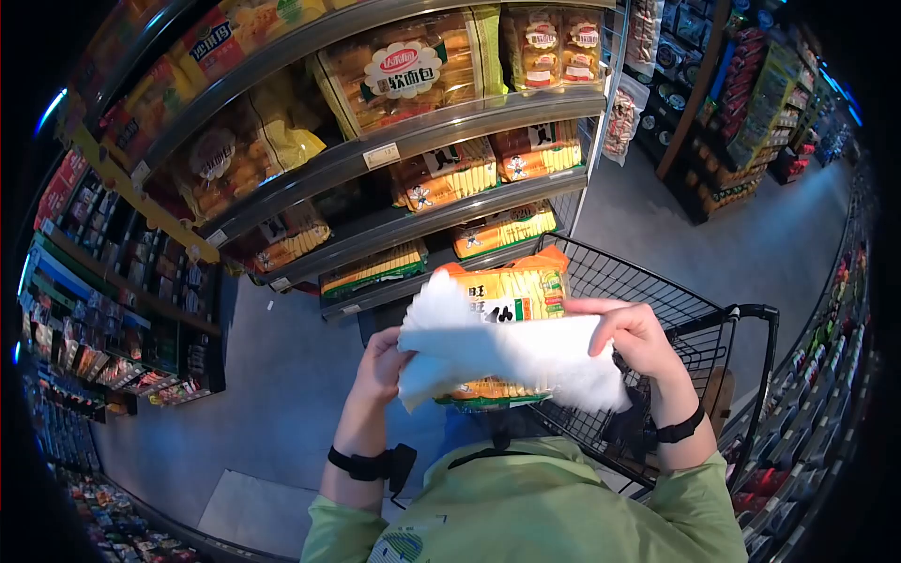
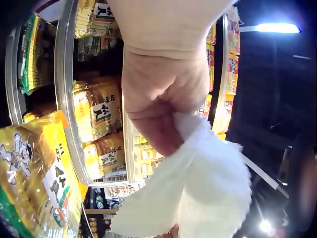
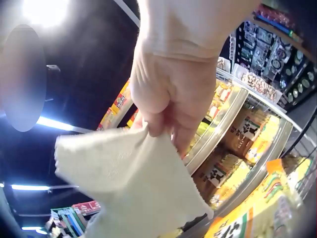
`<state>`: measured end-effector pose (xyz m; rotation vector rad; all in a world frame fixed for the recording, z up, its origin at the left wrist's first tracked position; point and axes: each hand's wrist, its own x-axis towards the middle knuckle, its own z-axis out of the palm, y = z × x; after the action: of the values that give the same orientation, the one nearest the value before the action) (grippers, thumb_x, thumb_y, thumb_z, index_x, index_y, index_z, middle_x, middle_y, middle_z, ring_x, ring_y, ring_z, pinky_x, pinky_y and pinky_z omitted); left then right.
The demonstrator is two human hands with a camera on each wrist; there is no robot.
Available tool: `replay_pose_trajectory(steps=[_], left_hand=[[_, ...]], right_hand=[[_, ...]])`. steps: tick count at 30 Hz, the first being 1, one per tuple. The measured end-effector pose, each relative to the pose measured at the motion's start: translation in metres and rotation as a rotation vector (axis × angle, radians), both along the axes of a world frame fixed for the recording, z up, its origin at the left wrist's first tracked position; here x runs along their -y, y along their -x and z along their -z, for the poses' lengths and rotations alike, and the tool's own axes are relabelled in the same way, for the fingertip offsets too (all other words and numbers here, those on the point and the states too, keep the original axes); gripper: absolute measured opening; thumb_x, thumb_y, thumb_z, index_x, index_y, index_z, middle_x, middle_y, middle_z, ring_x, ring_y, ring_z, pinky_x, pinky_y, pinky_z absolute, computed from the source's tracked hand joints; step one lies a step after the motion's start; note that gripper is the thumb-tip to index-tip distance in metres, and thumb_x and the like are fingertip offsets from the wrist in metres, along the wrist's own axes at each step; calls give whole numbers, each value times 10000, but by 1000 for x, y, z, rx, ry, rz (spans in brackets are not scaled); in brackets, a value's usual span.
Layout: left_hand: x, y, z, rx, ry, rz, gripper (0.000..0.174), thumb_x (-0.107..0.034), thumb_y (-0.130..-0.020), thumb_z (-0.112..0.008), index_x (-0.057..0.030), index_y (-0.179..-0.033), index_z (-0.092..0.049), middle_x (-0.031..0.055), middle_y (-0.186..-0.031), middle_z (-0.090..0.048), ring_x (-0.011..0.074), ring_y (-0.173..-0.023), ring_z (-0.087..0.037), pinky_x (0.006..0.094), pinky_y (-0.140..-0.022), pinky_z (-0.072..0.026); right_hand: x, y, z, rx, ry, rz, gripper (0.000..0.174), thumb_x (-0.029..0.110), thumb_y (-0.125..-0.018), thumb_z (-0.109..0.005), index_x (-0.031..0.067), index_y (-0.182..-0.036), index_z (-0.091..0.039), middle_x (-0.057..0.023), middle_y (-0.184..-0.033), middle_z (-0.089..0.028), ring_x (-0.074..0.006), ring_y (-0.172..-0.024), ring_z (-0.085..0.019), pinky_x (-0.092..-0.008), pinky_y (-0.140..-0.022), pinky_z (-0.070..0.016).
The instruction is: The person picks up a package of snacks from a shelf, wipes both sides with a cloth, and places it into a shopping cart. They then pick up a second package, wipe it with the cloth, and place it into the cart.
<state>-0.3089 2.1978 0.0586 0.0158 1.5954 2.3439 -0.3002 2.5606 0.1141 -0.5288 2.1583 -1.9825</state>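
A white cloth (image 1: 488, 349) with zigzag-cut edges stretches between my two hands in the head view. My left hand (image 1: 381, 362) pinches its left end. At the other end, my right hand (image 1: 640, 340) grips it between thumb and fingers, with the index finger extended along the top. In both wrist views the cloth (image 2: 198, 183) hangs in folds from the fingers. Below the cloth, and partly hidden by it, is a large yellow and orange snack bag (image 1: 540, 283) with dark printed characters.
A black wire shopping cart (image 1: 648, 291) stands on my right, beside the snack bag. Ahead, a shelf unit (image 1: 450, 117) holds packaged bread (image 1: 404, 75) and more yellow snack bags (image 1: 446, 174). Other stocked shelves line the aisle, with grey floor (image 1: 282, 394) to my left.
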Motion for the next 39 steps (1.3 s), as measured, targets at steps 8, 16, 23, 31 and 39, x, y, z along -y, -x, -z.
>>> replay_pose_trajectory(steps=[8, 16, 23, 31, 39], left_hand=[[-7, 15, -18, 139, -176, 120, 133, -85, -831, -413, -92, -849, -545, 28, -775, -558, 125, -739, -558, 238, -640, -464], [-23, 22, -12, -231, 550, 268, 1221, -176, -613, -848, -143, -1482, 10, 216, -1494, -157, 232, -1121, -507, 379, -935, -417], [-71, 13, -29, -1011, 851, 664, 587, -299, -721, -764, -52, -1207, -548, 124, -1187, -579, 202, -1164, -487, 403, -967, -365], [-61, -4, -31, -65, 57, 428, 365, -179, -785, -721, -23, -1091, -597, 57, -979, -648, 143, -877, -621, 297, -793, -501], [-52, 2, -7, 115, -183, 163, 412, -255, -828, -700, -27, -1141, -559, 79, -1046, -639, 166, -942, -625, 316, -825, -508]], right_hand=[[8, 3, 8, -103, -165, -22, 287, -120, -707, -419, 8, -828, -646, -73, -851, -630, -195, -844, -599, -290, -806, -454], [29, 1, -22, -354, -253, -124, 410, -119, -539, -390, 36, -786, -678, -106, -914, -652, -243, -851, -603, -315, -777, -478], [68, 5, -40, -502, -362, -457, 392, -145, -523, -498, 67, -807, -665, -67, -976, -658, -266, -867, -589, -359, -777, -488], [48, 44, 62, 690, 731, -321, 780, 649, -906, -205, 27, -1315, -435, -105, -1280, -525, -242, -1133, -520, -397, -975, -382], [81, 9, 67, 915, 672, -290, 925, 723, -859, -216, -21, -1405, -285, -143, -1423, -375, -258, -1320, -348, -422, -1090, -256]])
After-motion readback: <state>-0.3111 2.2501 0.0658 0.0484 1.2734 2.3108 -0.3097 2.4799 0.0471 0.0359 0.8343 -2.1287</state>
